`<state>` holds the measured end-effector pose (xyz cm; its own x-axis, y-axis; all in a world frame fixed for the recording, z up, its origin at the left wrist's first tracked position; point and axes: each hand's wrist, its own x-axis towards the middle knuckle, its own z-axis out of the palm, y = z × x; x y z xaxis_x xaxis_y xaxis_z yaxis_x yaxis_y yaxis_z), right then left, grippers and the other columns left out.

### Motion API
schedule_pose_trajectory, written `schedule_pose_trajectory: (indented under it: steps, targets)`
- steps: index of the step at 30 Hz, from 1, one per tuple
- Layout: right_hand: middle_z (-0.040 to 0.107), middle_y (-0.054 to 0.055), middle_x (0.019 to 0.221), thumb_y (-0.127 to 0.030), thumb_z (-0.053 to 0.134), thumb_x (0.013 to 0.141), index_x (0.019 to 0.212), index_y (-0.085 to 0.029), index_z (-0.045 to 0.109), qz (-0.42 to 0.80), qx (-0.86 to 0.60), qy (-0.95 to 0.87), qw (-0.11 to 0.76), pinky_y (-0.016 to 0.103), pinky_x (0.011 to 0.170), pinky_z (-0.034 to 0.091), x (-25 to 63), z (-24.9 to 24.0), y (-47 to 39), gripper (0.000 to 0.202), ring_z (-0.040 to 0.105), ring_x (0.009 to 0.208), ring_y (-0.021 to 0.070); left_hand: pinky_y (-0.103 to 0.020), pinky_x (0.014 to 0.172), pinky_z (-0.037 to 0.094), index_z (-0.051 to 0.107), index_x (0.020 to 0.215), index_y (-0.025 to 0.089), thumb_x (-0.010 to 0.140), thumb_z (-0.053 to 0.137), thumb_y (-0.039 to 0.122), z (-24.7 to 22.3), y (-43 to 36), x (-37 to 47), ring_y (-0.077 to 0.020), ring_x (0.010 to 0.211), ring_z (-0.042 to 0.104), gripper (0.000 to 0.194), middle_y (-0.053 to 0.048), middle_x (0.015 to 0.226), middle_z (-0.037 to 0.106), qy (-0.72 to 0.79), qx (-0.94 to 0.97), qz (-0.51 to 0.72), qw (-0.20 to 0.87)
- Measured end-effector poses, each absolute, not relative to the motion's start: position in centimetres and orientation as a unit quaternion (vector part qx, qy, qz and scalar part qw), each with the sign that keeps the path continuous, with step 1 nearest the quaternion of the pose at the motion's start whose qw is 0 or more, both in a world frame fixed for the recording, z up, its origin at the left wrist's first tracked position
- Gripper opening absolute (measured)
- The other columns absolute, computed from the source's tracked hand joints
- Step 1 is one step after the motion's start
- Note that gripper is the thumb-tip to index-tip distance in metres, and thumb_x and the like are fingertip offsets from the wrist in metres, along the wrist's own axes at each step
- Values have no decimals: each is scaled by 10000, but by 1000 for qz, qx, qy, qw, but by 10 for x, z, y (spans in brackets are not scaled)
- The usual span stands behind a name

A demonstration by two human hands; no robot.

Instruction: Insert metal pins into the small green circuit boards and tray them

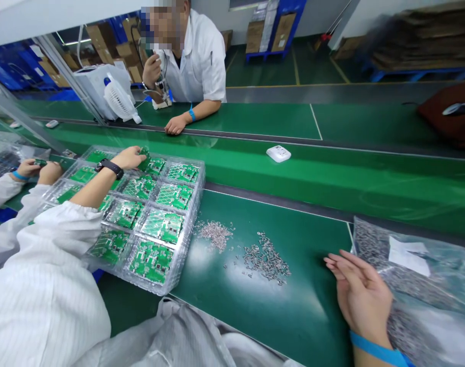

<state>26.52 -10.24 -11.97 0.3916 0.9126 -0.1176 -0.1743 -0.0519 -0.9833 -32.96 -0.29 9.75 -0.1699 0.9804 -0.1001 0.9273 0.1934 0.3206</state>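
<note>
My left hand [129, 157], with a dark watch at its wrist, is over the far side of a clear plastic tray [199, 199]. Its fingers are closed on the edge of a green circuit board [144, 159], partly hidden by the hand. More green circuit boards [151, 261] lie in the tray's compartments. Above the green bench on the right is my right hand [360, 290], palm turned inward, fingers stretched out and nothing in them. It is nearest to a clear bag [373, 244] full of small metal parts. Between the hands lie a pile of screws [266, 259] and a pile of tiny pinkish metal pieces [216, 234].
A co-worker's hands [50, 173] hold a small board at the left. Across the belt [332, 178], another person in white rests a hand [177, 124] on the far bench. A white case [279, 153] sits on the belt; a white fan [120, 99] stands beyond.
</note>
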Motion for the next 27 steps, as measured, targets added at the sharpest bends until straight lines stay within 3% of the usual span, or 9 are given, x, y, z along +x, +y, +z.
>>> schedule_pose_trajectory:
  steps: [2, 4, 6, 8, 11, 15, 19, 22, 27]
  targets:
    - [753, 26, 847, -394, 923, 605, 994, -189, 744, 445, -574, -324, 607, 389, 816, 591, 266, -120, -102, 475, 710, 783, 198, -418, 884, 428, 528, 1326, -32, 1011, 290, 572, 116, -24, -324, -319, 1195, 606, 721, -163, 1279, 662, 797, 593, 77, 89]
    - [748, 26, 854, -397, 910, 621, 998, -193, 737, 440, -576, -331, 604, 417, 831, 589, 267, -120, -102, 462, 706, 786, 208, -441, 911, 408, 510, 1356, 23, 1027, 288, 540, 135, -57, -316, -348, 1247, 583, 653, -141, 1253, 665, 819, 570, 59, 33]
    - [741, 27, 856, -403, 898, 640, 996, -193, 731, 438, -577, -337, 601, 443, 852, 585, 268, -120, -103, 446, 700, 778, 212, -426, 847, 435, 515, 1341, 51, 1048, 279, 465, 149, -102, -306, -329, 1097, 662, 560, -153, 1097, 698, 825, 558, -10, -85]
    - [735, 23, 850, -406, 897, 643, 984, -200, 730, 439, -580, -336, 598, 454, 877, 576, 267, -118, -103, 432, 692, 774, 213, -398, 750, 447, 515, 1308, 80, 1047, 290, 423, 149, -151, -293, -296, 893, 686, 486, -130, 888, 694, 816, 555, -96, -127]
    - [728, 16, 827, -398, 913, 601, 958, -218, 747, 435, -594, -325, 594, 463, 927, 553, 264, -113, -103, 433, 679, 786, 221, -388, 605, 410, 541, 1202, 149, 1032, 252, 376, 124, -215, -272, -295, 679, 642, 405, -100, 745, 641, 817, 534, -199, -84]
    - [724, 23, 816, -408, 924, 536, 919, -210, 760, 412, -613, -329, 589, 467, 920, 544, 261, -111, -103, 461, 662, 776, 233, -409, 661, 460, 541, 1192, 147, 1026, 242, 329, 77, -255, -251, -340, 820, 684, 387, -149, 913, 672, 843, 514, -148, -62]
    - [721, 35, 827, -441, 909, 550, 899, -201, 747, 394, -617, -360, 578, 448, 821, 551, 259, -114, -104, 454, 657, 770, 240, -381, 705, 489, 480, 1363, 158, 1056, 301, 529, 58, -265, -243, -333, 974, 701, 514, -150, 1159, 674, 852, 516, -74, -44]
    - [711, 40, 862, -445, 887, 602, 906, -220, 745, 386, -614, -377, 576, 480, 843, 540, 257, -113, -106, 405, 651, 785, 247, -382, 773, 500, 423, 1470, 164, 1013, 355, 690, 59, -272, -249, -342, 1049, 690, 700, -155, 1219, 668, 848, 529, -35, -19]
    - [700, 48, 917, -473, 875, 646, 899, -280, 745, 395, -624, -381, 557, 592, 1003, 483, 253, -108, -109, 344, 637, 817, 279, -352, 703, 465, 474, 1429, 189, 1006, 383, 692, 62, -274, -260, -283, 871, 705, 663, -74, 1031, 730, 864, 503, 19, 14]
